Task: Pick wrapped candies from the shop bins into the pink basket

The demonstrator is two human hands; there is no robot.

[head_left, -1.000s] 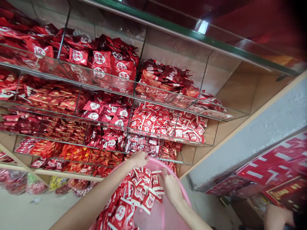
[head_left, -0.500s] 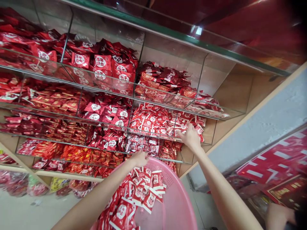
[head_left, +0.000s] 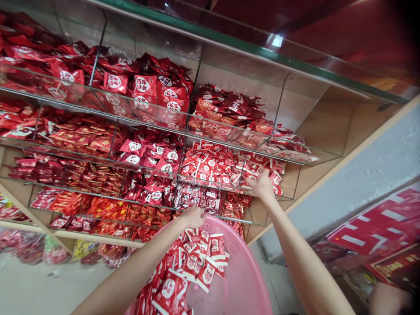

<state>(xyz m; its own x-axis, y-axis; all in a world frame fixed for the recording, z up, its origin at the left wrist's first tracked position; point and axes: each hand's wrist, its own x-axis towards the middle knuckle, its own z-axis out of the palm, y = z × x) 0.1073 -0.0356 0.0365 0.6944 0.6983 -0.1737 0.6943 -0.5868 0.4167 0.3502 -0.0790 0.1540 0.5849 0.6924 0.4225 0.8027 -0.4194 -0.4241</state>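
Note:
My left hand (head_left: 193, 217) is closed on the far rim of a pink plastic basket (head_left: 252, 280). Inside the basket lies a heap of red-and-white candy packets (head_left: 169, 286), piled mostly toward its left side. My right hand (head_left: 262, 186) reaches over the glass front of a shelf compartment at the right, its thumb and fingers apart. Small red-and-white packets (head_left: 277, 179) lie right beside its fingers. Whether the fingertips touch any packet is hard to make out. More such packets (head_left: 210, 166) fill the compartment to the left.
Glass-fronted shelves (head_left: 226, 140) hold several rows of red packets behind thin dividers. Wood side panel (head_left: 315, 179) and grey wall (head_left: 370, 166) stand at right. Bagged goods (head_left: 83, 249) sit on the floor. Another person's blurred hand (head_left: 390, 299) shows at lower right.
The view has shifted slightly, so the shelves sit a little further right. My left hand stays on the basket rim, and my right hand stays at the same compartment.

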